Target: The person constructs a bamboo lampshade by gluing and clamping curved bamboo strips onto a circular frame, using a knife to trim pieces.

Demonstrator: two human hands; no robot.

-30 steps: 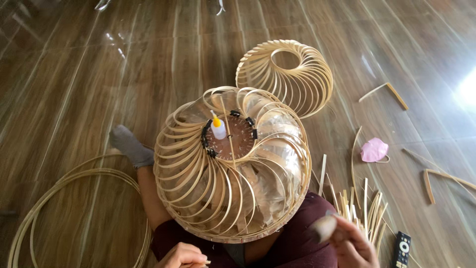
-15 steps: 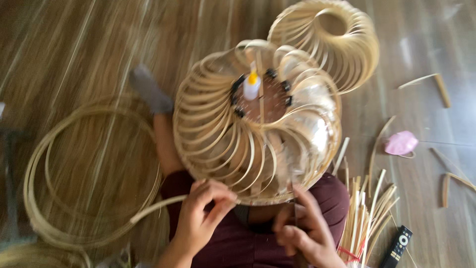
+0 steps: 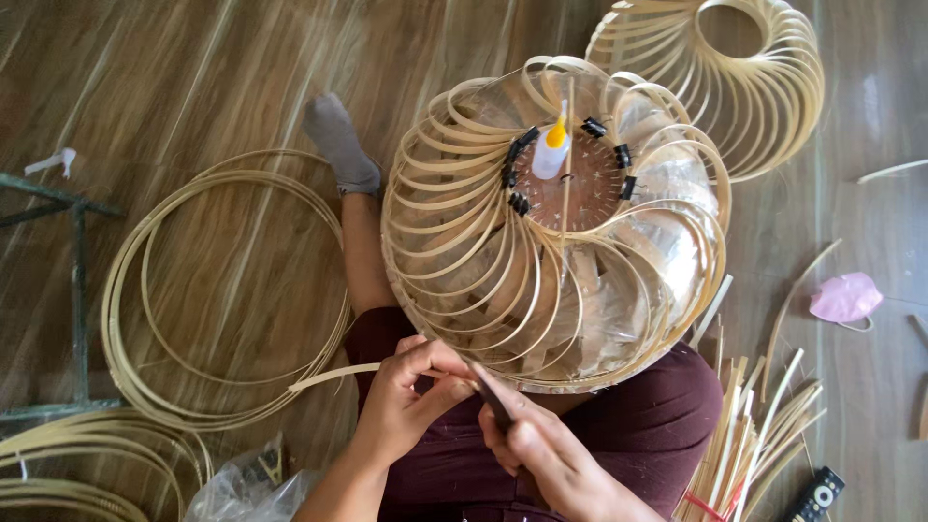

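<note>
Your left hand point(image 3: 411, 401) pinches a thin bamboo strip point(image 3: 333, 376), fingers closed on its near end, below the woven bamboo lampshade frame point(image 3: 551, 290) on your lap. Your right hand point(image 3: 541, 445) grips a dark blade point(image 3: 491, 404) against that strip.

This looks like a home craft workshop for bamboo lampshades, set up on a wood-plank floor point(image 3: 193, 87). A person sits on the floor with a half-built ribbed lampshade frame point(image 3: 556, 227) on the lap; a finished frame point(image 3: 764, 87) lies beyond it. Coiled bamboo hoops point(image 3: 208, 290), a bundle of cut strips point(image 3: 759, 435), a glue bottle point(image 3: 553, 155), binder clips point(image 3: 527, 137) and a remote control point(image 3: 814, 495) lie around.
</note>
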